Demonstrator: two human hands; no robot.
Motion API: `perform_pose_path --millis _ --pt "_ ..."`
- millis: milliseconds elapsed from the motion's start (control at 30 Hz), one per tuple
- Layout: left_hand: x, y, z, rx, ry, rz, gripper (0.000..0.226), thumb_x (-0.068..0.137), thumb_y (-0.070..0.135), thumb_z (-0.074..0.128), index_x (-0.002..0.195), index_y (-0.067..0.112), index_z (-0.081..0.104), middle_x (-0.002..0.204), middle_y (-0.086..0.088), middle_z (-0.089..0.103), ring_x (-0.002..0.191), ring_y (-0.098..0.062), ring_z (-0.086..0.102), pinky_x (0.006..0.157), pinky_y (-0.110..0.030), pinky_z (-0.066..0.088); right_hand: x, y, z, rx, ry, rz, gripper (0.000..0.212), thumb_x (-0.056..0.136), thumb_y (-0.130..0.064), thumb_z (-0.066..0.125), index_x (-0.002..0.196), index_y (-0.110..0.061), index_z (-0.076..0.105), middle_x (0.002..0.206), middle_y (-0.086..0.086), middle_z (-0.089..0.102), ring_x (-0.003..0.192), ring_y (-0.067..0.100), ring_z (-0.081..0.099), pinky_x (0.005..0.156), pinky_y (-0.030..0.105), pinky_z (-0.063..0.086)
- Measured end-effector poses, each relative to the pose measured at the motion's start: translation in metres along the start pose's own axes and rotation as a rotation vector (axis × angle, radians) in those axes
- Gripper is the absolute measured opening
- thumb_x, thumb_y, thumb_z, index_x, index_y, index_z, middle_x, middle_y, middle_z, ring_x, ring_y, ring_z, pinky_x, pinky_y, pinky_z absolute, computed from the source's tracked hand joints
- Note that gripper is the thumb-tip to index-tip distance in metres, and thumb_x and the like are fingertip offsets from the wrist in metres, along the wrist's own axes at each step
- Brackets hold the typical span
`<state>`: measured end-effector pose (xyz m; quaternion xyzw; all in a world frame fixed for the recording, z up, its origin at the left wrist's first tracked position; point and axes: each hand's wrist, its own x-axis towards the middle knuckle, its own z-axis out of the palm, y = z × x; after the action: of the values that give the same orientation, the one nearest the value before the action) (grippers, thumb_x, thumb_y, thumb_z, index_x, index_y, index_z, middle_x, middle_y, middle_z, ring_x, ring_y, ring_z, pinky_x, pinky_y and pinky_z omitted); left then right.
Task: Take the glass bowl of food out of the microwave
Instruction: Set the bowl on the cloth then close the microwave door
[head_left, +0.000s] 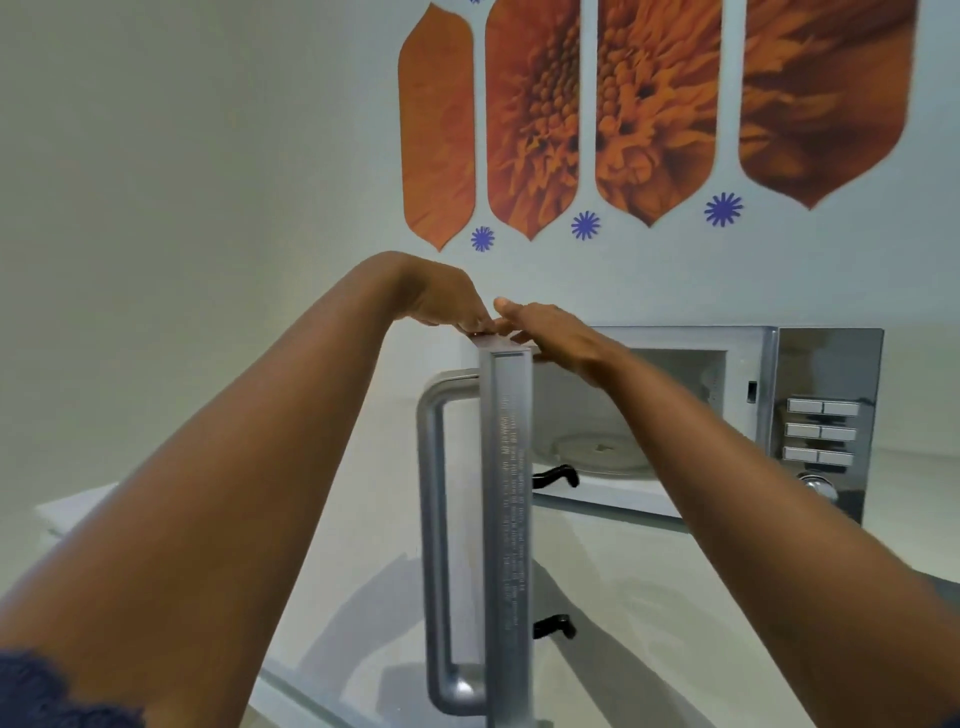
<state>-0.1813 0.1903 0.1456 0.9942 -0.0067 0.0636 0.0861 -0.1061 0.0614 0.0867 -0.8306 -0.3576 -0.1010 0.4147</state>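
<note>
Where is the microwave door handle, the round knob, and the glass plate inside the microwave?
door handle (432, 545), head view, on its long upright bar.
round knob (820, 488), head view, on its shiny face.
glass plate (597, 451), head view, near its middle.

— Where is the shiny silver microwave (821, 410)?
— On the white bench (649, 597), by the wall.
— Is it shut?
— No. Its silver door (506, 519) swings wide open. Only a round glass plate (597, 452) shows inside.
</note>
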Motion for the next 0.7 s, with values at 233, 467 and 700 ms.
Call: perform_pose_path --millis 233,467,700 --pt "0.024 0.021 0.026 -0.016 0.284 0.133 0.027 0.091 0.014 0.049 0.106 0.0 0.066 0.076 -0.006 0.054 0.06 -0.013 0.045 0.049 -0.02 0.032 -0.017 -0.001 -0.049 -0.124 -0.196 0.134 0.056 0.078 -0.065 0.042 0.115 -0.025 0.057 0.125 -0.001 0.056 0.106 0.015 0.055 0.095 0.033 0.045" --pt "0.051 0.041 0.047 -0.121 0.353 0.28 0.026 0.089 0.011 0.047 0.094 0.014 0.073 0.086 -0.005 0.061 0.075 -0.019 0.053 0.066 -0.026 0.041 -0.041 -0.008 -0.089 -0.378 -0.312 0.256 0.045 0.056 -0.054 0.067 0.088 -0.022 0.065 0.099 0.0 0.057 0.097 0.019 0.049 0.095 0.034 0.035" --pt "0.086 0.06 0.073 -0.146 0.436 0.345 0.032 0.093 0.023 0.043 0.067 0.008 0.054 0.077 -0.016 0.056 0.073 -0.025 0.048 0.063 -0.03 0.038 -0.046 0.002 -0.114 -0.622 -0.128 0.305 0.031 0.071 -0.029 0.073 0.1 -0.018 0.068 0.075 -0.015 0.057 0.075 0.01 0.049 0.068 0.019 0.038"
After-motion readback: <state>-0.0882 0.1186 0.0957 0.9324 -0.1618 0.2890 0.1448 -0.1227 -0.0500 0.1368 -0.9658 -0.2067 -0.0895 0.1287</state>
